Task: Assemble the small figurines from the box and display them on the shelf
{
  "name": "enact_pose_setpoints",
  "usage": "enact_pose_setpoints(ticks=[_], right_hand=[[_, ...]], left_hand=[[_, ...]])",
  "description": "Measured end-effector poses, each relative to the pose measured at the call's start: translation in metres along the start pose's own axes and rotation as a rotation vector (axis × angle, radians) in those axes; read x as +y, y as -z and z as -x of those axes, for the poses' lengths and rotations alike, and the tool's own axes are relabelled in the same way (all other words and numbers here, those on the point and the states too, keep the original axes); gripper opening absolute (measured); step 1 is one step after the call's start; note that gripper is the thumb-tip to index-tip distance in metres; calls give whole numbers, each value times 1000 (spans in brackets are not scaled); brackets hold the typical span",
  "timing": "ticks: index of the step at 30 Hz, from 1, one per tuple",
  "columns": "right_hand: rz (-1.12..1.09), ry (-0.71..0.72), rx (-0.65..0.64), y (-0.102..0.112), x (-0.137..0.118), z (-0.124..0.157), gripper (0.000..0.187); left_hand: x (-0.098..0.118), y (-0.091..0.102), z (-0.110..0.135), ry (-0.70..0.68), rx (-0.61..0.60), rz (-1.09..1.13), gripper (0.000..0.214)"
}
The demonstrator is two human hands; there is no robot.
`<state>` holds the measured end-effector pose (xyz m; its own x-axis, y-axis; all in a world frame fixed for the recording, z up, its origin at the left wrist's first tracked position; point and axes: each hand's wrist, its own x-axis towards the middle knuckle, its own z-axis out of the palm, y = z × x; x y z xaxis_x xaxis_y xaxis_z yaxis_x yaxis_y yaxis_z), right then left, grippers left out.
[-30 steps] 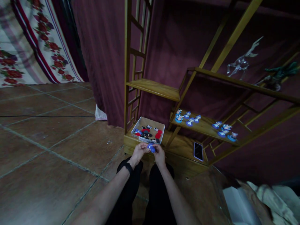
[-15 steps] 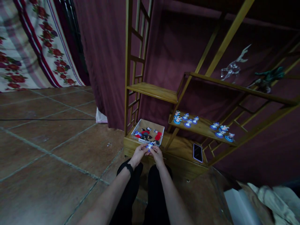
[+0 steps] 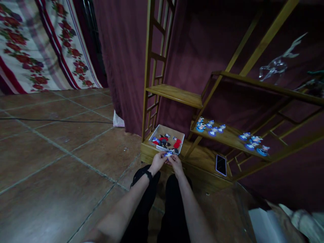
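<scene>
My left hand (image 3: 158, 160) and my right hand (image 3: 175, 162) meet in front of me, both pinched on a small blue and white figure (image 3: 168, 154). Just beyond the hands sits a shallow cardboard box (image 3: 166, 141) with several small red, black and blue pieces, on the lowest board of a wooden shelf unit (image 3: 174, 95). A black band is on my left wrist. My dark trouser legs lie below the forearms.
Two groups of blue and white figures (image 3: 210, 126) (image 3: 253, 143) stand on a middle shelf. A phone (image 3: 221, 164) lies on the bottom board. A glass deer (image 3: 278, 62) stands higher up. Maroon curtain behind, tiled floor and a black cable to the left.
The camera has shifted, so the shelf and box sit more to the right in view. The hands stay joined on the small figure and have turned it slightly.
</scene>
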<state>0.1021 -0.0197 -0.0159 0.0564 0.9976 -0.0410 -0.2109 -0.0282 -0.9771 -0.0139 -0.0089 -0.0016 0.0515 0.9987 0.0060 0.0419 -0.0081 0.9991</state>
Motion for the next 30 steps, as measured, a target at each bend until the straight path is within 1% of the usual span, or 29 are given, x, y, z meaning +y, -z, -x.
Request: enact_pose_setpoints(ticks=[2, 4, 8, 11, 15, 19, 24, 30], right_hand=[[5, 10, -4, 0, 1, -1, 30], [38, 44, 6, 1, 3, -2, 29], [134, 121, -1, 4, 6, -5, 29], [175, 167, 11, 4, 6, -5, 28], [236, 230, 51, 3, 4, -3, 29], [296, 264, 51, 4, 5, -3, 30], [365, 298, 52, 2, 4, -4, 29], [385, 328, 70, -1, 2, -3, 29]], left_hand=[[5, -1, 8, -110, 10, -230, 30], [10, -1, 18, -186, 18, -465, 30], [18, -1, 32, -216, -6, -876, 33], [24, 1, 35, -287, -60, -1051, 33], [27, 6, 31, -433, -89, -1196, 36], [22, 8, 26, -548, -84, -1280, 40], [17, 8, 24, -596, -41, -1317, 41], [19, 8, 23, -622, -24, -1339, 41]])
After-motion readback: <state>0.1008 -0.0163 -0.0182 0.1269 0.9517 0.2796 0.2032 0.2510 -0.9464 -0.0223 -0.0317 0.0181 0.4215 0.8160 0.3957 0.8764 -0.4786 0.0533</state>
